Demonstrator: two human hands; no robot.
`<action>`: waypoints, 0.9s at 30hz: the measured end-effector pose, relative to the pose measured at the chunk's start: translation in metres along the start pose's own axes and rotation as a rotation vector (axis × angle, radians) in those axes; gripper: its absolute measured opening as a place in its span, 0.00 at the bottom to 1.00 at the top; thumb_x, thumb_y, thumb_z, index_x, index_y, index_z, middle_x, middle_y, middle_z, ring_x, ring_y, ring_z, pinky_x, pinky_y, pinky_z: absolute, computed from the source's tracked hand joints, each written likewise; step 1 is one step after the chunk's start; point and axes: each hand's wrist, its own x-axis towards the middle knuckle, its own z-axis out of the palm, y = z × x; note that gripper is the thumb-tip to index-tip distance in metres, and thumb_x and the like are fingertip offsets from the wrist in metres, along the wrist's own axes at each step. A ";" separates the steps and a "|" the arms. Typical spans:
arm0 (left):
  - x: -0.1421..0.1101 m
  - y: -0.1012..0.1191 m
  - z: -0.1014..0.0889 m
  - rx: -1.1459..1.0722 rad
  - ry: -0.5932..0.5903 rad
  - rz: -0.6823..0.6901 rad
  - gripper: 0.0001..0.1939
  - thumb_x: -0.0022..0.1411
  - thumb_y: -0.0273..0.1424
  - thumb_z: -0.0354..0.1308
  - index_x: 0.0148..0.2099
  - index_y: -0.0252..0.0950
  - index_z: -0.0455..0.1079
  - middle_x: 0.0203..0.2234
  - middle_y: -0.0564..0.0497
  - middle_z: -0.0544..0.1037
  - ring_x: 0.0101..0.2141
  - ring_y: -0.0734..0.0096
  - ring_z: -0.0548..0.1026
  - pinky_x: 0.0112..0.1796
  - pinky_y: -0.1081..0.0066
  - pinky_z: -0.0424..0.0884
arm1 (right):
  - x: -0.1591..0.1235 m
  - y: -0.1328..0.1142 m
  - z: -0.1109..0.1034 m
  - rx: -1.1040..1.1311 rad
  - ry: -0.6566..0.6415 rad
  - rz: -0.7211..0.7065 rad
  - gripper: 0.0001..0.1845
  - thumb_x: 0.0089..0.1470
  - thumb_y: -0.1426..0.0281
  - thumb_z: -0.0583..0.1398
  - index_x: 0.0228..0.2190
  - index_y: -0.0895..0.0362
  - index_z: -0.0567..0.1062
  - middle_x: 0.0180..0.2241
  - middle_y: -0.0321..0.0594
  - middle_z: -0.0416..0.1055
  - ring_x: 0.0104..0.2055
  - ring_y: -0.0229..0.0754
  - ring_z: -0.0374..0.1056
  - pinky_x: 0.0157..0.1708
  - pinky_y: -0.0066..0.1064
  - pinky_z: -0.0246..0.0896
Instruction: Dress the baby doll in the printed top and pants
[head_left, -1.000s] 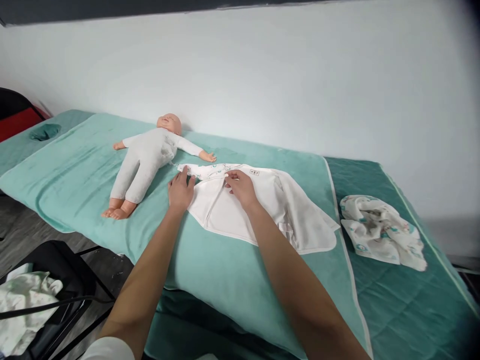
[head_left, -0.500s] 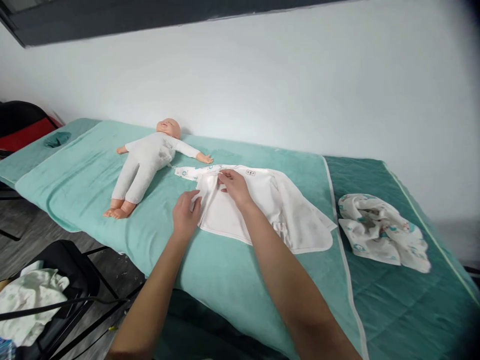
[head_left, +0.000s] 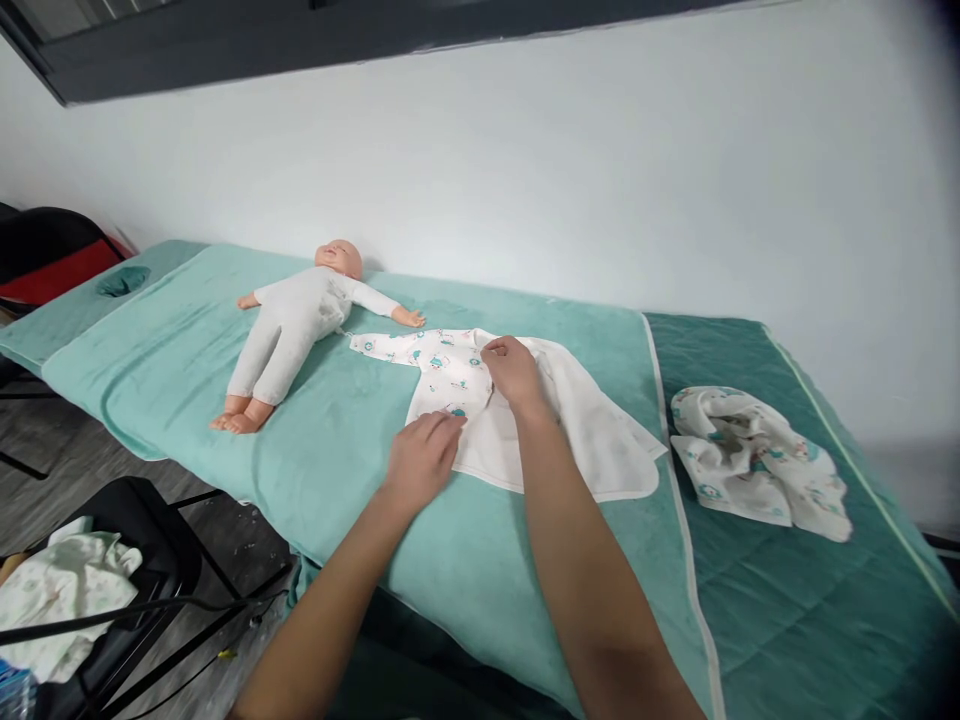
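Observation:
A white baby shirt [head_left: 607, 435] lies spread on the green bed cover, its printed left front panel folded inward over the plain inside. Its left sleeve stretches toward the doll, while the right side lies open and flat. My right hand [head_left: 514, 372] is closed on the panel's edge near the neckline. Lower down, my left hand [head_left: 426, 462] pinches the same panel near the bottom hem, fingertips partly hidden. To the left lies a baby doll [head_left: 289, 318] in a white bodysuit, face up, arms spread, one hand close to the shirt's sleeve.
A crumpled printed baby garment [head_left: 761, 460] rests on the darker green quilt [head_left: 795, 600] at the right. A white wall [head_left: 480, 190] runs behind the bed. At lower left, a black chair [head_left: 161, 530] holds a printed cloth [head_left: 67, 600]. Another chair [head_left: 52, 260] stands at far left.
Both hands have moved right, carrying the shirt's left front panel with them, so its printed outside now shows. The doll and the crumpled garment have stayed in place.

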 end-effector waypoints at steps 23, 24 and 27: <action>0.000 -0.011 0.003 0.337 -0.068 -0.418 0.13 0.69 0.25 0.48 0.50 0.37 0.71 0.38 0.46 0.81 0.40 0.59 0.78 0.41 0.62 0.68 | -0.035 -0.012 0.039 -0.512 -0.527 -0.522 0.26 0.66 0.62 0.56 0.63 0.53 0.67 0.71 0.44 0.53 0.74 0.51 0.45 0.71 0.60 0.26; 0.000 -0.011 0.003 0.347 -0.085 -0.432 0.13 0.69 0.25 0.48 0.50 0.37 0.72 0.38 0.46 0.82 0.40 0.59 0.78 0.41 0.62 0.68 | -0.037 -0.012 0.039 -0.630 -0.528 -0.548 0.28 0.69 0.60 0.52 0.66 0.53 0.63 0.72 0.44 0.49 0.75 0.50 0.42 0.71 0.61 0.26; 0.002 -0.009 0.002 0.371 -0.125 -0.452 0.14 0.69 0.26 0.47 0.50 0.37 0.72 0.37 0.46 0.82 0.40 0.59 0.78 0.40 0.63 0.68 | -0.035 -0.011 0.042 -0.813 -0.472 -0.582 0.32 0.71 0.55 0.46 0.69 0.56 0.57 0.73 0.44 0.43 0.76 0.49 0.39 0.71 0.60 0.32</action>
